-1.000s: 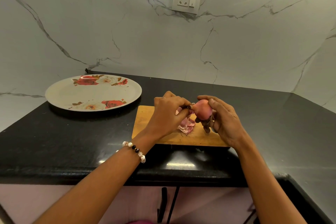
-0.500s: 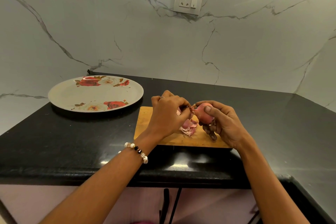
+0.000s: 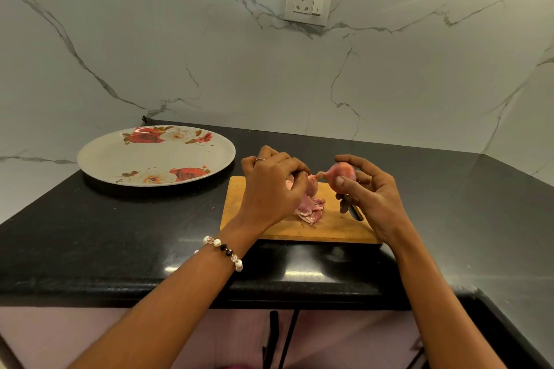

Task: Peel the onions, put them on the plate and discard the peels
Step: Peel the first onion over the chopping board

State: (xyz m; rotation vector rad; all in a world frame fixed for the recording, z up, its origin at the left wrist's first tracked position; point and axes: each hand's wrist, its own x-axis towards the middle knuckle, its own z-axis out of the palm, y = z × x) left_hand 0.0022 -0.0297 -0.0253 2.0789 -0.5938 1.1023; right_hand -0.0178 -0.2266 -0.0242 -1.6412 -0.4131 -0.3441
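Note:
My right hand (image 3: 371, 198) grips a small pink onion (image 3: 341, 174) between thumb and fingers above the wooden cutting board (image 3: 245, 216); a dark knife handle (image 3: 353, 213) also sticks out under that palm. My left hand (image 3: 272, 189) pinches a strip of onion peel (image 3: 313, 181) that still hangs from the onion's tip. A heap of pink peels (image 3: 311, 208) lies on the board between my hands. The round flowered plate (image 3: 120, 159) sits to the left on the black counter with nothing on it.
The black counter (image 3: 120, 234) runs to a marble wall with a socket (image 3: 308, 1). Its front edge lies just below my wrists, and the counter turns toward me at the right.
My right hand has lifted and turned the onion up and to the right. My left hand has pulled a peel strip away from it, so the hands are now further apart.

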